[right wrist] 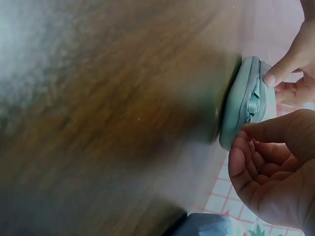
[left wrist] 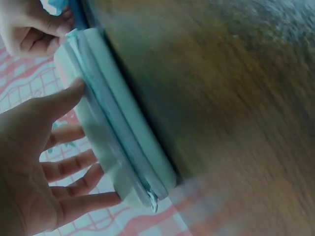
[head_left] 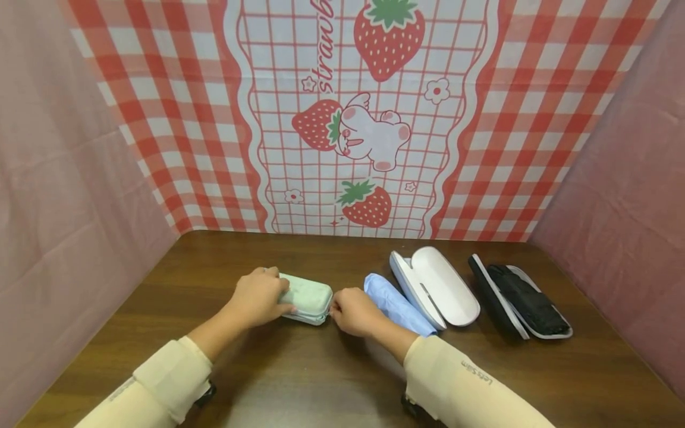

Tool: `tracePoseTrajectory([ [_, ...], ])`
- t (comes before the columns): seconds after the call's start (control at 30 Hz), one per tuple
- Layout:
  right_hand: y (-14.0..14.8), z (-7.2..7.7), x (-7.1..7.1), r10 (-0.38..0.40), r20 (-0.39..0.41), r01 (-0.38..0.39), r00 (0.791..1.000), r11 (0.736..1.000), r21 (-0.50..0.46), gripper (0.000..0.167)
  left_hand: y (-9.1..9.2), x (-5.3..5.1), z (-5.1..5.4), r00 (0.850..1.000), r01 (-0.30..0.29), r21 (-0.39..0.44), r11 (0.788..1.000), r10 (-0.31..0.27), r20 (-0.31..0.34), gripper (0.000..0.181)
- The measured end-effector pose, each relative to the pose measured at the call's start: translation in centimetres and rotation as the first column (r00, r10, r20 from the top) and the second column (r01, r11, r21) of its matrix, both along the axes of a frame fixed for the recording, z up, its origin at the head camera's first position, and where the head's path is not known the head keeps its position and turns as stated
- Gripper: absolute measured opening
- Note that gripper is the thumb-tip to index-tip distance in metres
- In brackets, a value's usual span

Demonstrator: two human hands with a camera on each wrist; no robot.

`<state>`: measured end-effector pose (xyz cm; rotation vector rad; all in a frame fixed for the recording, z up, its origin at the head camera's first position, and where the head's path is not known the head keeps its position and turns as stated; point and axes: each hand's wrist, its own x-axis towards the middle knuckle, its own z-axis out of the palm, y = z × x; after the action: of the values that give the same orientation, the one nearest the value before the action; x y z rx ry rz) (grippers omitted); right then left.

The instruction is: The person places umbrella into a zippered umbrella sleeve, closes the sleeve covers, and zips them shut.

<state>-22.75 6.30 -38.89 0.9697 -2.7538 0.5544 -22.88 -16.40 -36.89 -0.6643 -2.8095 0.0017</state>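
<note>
A mint-green zippered case [head_left: 307, 294] lies on the wooden table, its lid down. My left hand [head_left: 259, 298] grips its left part, thumb on the front side and fingers over the top. At the right end, my right hand [head_left: 354, 311] pinches the zipper's end between thumb and forefinger; the pull itself is hidden by the fingertips. A zipper band [left wrist: 110, 110] runs along the side in the left wrist view, with a small metal pull [left wrist: 154, 201] hanging at the far end. The right wrist view shows a fabric strip [right wrist: 253, 104] at the case's end.
Right of the hands lies a folded light-blue cloth or pouch [head_left: 398, 306]. Beside it stands an open glasses case with white lining [head_left: 446, 288]. Farther right is an open black case [head_left: 497, 297] holding a black folded item [head_left: 530, 300]. A checkered strawberry cloth [head_left: 374, 202] hangs behind.
</note>
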Motion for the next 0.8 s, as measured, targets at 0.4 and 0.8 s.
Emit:
tracePoseTrajectory([
  [0.4,0.4,0.1,0.1,-0.014,-0.012,0.014,1.0,1.0,-0.012,0.017,1.4,-0.1,0.0,0.997,-0.035,-0.045,0.998,0.032,-0.067,0.043],
  [0.8,-0.1,0.1,0.6,-0.028,0.011,0.028,1.0,0.998,-0.052,0.023,2.8,0.6,0.0,0.998,-0.045,-0.088,0.995,0.041,-0.045,0.066],
])
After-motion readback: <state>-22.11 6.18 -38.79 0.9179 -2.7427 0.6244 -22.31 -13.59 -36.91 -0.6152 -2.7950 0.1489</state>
